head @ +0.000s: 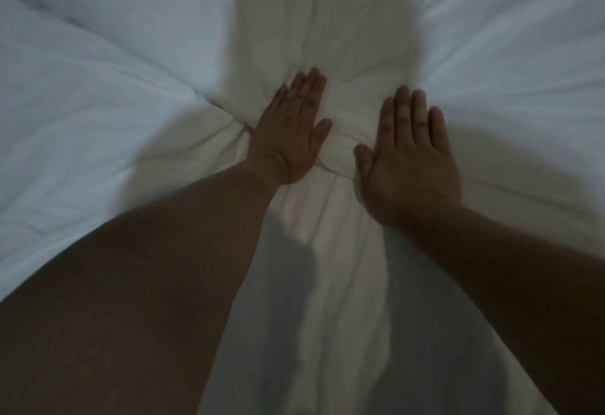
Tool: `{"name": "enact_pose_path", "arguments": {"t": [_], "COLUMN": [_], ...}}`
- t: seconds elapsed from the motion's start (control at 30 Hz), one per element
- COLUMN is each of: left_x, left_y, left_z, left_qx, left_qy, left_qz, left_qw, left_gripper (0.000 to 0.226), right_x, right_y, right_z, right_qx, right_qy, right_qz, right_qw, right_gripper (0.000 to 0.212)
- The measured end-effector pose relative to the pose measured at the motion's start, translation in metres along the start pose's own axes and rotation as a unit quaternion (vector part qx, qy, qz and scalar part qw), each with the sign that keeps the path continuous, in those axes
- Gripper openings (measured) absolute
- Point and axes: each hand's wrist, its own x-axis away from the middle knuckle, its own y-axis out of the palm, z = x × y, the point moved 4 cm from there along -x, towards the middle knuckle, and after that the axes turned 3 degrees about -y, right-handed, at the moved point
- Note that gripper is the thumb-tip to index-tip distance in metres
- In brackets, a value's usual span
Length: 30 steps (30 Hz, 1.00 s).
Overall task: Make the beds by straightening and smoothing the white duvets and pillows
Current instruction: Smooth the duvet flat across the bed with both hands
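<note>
A white duvet (pixel 108 94) fills the whole head view, lit dimly. My left hand (pixel 289 133) lies flat on it at centre, fingers straight and together, pointing away from me. My right hand (pixel 411 156) presses flat on the duvet just to the right, fingers also straight. Between the two hands the fabric bulges up in a soft ridge, and creases fan out from that spot to both sides. No pillow is in view.
My shadow darkens the duvet ahead of the hands and between my forearms. My left forearm covers the lower left of the view and my right forearm the lower right. No bed edge or other object shows.
</note>
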Motion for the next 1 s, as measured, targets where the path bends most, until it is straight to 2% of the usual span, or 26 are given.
{"name": "enact_pose_path", "arguments": {"t": [0.07,0.17,0.47,0.6,0.73,0.83,0.93,1.0], "left_x": [-0.001,-0.003,-0.006,-0.01,-0.021,-0.035,-0.036,-0.033], "left_y": [0.0,0.003,0.014,0.001,-0.037,-0.087,-0.115,-0.119], "left_z": [-0.014,-0.029,-0.03,-0.033,-0.102,-0.18,-0.233,-0.254], "left_qx": [-0.027,-0.057,0.009,-0.023,-0.12,-0.185,-0.176,-0.159], "left_qy": [0.027,0.014,0.008,0.046,0.08,-0.016,-0.137,-0.169], "left_qz": [0.01,0.029,0.006,-0.009,0.007,0.011,-0.02,-0.019], "left_qw": [0.999,0.998,1.0,0.999,0.99,0.982,0.974,0.973], "left_gripper": [0.066,0.067,0.068,0.069,0.065,0.069,0.073,0.073], "right_x": [-0.01,-0.019,-0.031,-0.043,-0.044,-0.051,-0.068,-0.083], "right_y": [0.007,0.016,0.021,0.023,0.018,0.014,0.012,0.011], "right_z": [-0.016,-0.026,-0.034,-0.046,-0.051,-0.066,-0.099,-0.126], "right_qx": [0.004,0.006,0.02,0.004,-0.013,-0.038,-0.073,-0.102], "right_qy": [-0.011,-0.003,0.027,0.05,0.054,0.041,0.005,-0.016], "right_qz": [0.005,0.015,0.009,0.007,0.002,-0.005,-0.018,-0.024], "right_qw": [1.0,1.0,0.999,0.999,0.998,0.998,0.997,0.994], "right_gripper": [0.077,0.076,0.078,0.077,0.077,0.076,0.077,0.078]}}
